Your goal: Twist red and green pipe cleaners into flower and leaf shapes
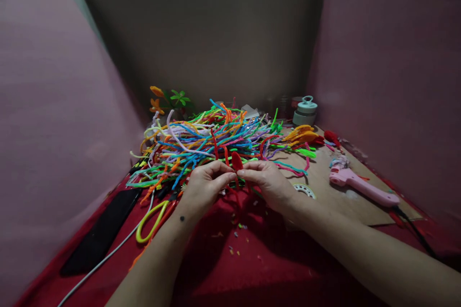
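A red pipe cleaner (236, 160) with a rounded top, held over the worktop (281, 264) before the colourful heap (201, 139), is presumably light, soft and bendable, best held below that top, where left hand (206, 183) and right hand (269, 183) each pinch it, thumb-to-finger grip nearly closed.

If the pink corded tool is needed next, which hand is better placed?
Right, probably. The right hand is nearer the pink corded tool, which lies on its side; the left hand would have to cross over. Both are at the red fuzzy piece now.
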